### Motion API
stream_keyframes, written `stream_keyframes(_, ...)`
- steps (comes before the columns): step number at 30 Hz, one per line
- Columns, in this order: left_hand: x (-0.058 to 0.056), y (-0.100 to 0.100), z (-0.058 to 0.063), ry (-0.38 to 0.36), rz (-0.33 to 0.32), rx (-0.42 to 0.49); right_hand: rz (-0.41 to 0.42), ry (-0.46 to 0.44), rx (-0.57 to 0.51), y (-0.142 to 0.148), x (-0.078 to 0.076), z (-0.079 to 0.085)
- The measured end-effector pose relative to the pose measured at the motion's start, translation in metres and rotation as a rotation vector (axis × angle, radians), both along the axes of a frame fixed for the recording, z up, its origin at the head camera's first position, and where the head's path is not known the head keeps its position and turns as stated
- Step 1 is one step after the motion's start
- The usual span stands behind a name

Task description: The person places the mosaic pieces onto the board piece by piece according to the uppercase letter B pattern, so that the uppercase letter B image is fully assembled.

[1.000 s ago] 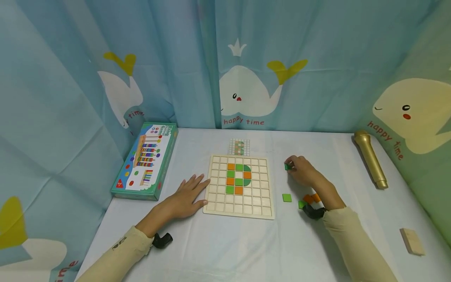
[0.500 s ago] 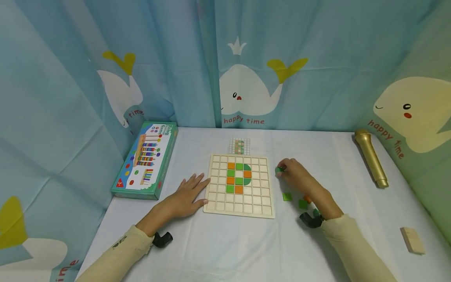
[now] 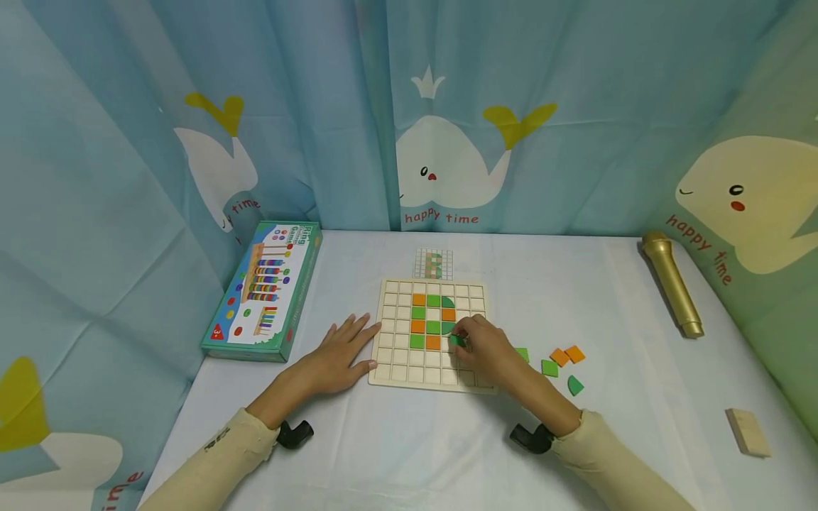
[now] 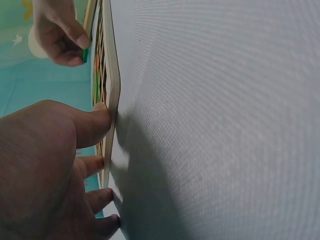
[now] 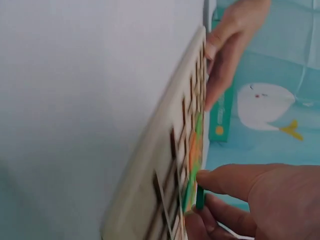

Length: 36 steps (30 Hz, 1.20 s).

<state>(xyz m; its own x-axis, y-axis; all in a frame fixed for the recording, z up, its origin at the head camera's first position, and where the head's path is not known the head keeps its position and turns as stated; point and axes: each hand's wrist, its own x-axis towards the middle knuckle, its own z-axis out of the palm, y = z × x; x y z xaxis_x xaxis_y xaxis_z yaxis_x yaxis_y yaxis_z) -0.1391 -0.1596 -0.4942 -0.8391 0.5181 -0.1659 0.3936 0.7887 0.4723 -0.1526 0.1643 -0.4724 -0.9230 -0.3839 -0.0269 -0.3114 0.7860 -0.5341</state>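
Observation:
A cream gridded board (image 3: pixel 399 375) lies on the white cloth, with green and orange tiles set into several of its squares. My right hand (image 3: pixel 488 348) is over the board's right half and pinches a small dark green tile (image 3: pixel 456 341) between thumb and fingers. The right wrist view shows this green tile (image 5: pixel 200 198) on edge, close over the grid. My left hand (image 3: pixel 339 360) lies with fingers spread, its thumb and fingertips at the board's left edge. In the left wrist view, the thumb (image 4: pixel 95 122) touches the board's rim (image 4: pixel 114 82).
Right of the board lie two orange tiles (image 3: pixel 559 357), a green square tile (image 3: pixel 549 367), a green quarter-round tile (image 3: pixel 575 385) and another green tile (image 3: pixel 522 354) partly behind my wrist. Around them are a pattern card (image 3: pixel 434 264), a game box (image 3: pixel 265 291), a gold microphone (image 3: pixel 673 284) and a wooden block (image 3: pixel 748 433).
My right hand has carried the green tile leftward from the cloth to over the board, uncovering the loose tiles at the right. The left hand has stayed in place.

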Motion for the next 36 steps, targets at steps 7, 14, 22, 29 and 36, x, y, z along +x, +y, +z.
stream_keyframes(7,0.0,0.0,0.0,-0.004,-0.001,-0.015,-0.043,-0.022,0.01,-0.011,0.004,-0.007)
stream_keyframes(14,-0.001,0.0,-0.002,-0.006,0.001,-0.02,-0.029,-0.002,-0.004,-0.01,0.006,-0.008)
stream_keyframes(22,-0.001,0.0,-0.001,-0.014,0.004,-0.012,0.033,0.131,-0.009,-0.011,0.007,-0.016)
stream_keyframes(29,0.0,0.0,0.0,-0.008,0.005,-0.01,0.035,0.099,-0.016,-0.003,0.01,-0.008)
stream_keyframes(36,0.0,0.0,-0.001,-0.007,0.005,-0.007,-0.073,0.038,-0.018,0.041,0.01,0.011)
